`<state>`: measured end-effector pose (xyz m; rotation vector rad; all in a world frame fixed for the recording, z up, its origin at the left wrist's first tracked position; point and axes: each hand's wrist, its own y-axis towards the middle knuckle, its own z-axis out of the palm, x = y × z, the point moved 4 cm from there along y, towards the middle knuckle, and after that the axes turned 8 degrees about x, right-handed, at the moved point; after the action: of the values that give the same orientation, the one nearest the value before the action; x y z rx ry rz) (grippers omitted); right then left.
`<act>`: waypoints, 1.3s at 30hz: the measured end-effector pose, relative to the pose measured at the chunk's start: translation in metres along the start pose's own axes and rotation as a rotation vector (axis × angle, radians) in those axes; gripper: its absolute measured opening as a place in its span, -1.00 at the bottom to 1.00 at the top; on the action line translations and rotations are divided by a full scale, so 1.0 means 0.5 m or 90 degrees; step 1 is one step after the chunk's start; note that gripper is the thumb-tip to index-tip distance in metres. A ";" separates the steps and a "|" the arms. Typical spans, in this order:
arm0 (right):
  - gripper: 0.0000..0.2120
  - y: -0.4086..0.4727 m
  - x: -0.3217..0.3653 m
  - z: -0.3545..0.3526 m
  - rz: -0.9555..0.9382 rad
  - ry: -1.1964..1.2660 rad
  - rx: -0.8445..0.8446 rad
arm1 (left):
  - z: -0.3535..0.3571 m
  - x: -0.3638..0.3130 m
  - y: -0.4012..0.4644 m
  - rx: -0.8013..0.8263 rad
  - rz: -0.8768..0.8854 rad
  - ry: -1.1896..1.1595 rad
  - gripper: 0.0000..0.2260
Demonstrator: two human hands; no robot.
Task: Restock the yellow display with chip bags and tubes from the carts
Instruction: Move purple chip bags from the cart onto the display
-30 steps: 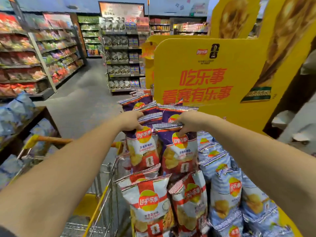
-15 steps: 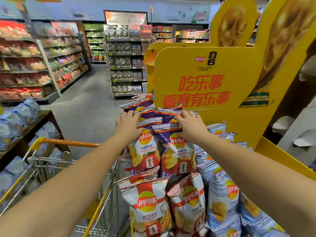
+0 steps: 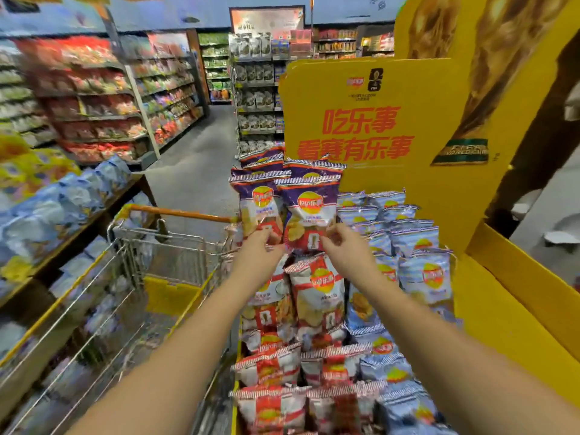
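Observation:
Two purple chip bags stand at the back of the yellow display (image 3: 502, 312), the left bag (image 3: 259, 202) beside the right bag (image 3: 309, 211). My left hand (image 3: 259, 251) holds the bottom edge of the left bag with curled fingers. My right hand (image 3: 343, 249) pinches the lower right corner of the right bag. In front of them lie rows of red-and-white chip bags (image 3: 317, 290). Pale blue chip bags (image 3: 422, 273) fill the display's right side. No tubes are in view.
A wire shopping cart (image 3: 163, 246) with an orange handle stands left of the display, its basket close to my left arm. A wooden table (image 3: 94, 215) with blue bags is further left. Store shelves (image 3: 94, 98) line the aisle. The tall yellow backboard (image 3: 376, 89) rises behind the bags.
Both hands have slid from the top edges of the purple bags down to their bottom edges. The view has tilted down and pulled back a little.

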<state>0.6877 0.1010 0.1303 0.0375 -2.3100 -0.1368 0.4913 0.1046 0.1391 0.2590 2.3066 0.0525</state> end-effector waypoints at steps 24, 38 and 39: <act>-0.95 -1.211 -0.361 -0.089 0.552 0.251 -0.265 | 0.598 -0.305 -0.786 0.576 0.184 -0.045 -0.91; -0.94 -1.830 -0.572 -0.311 0.744 0.284 -0.478 | 1.026 -0.685 -1.261 0.864 0.374 0.072 -0.89; -0.93 -1.846 -0.577 -0.326 0.744 0.289 -0.485 | 1.037 -0.701 -1.277 0.872 0.383 0.074 -0.91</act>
<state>0.9876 -0.8097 -0.0740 -1.4491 -1.4006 -0.3359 0.9934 -0.6139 -0.0376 1.6181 1.9068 -1.2401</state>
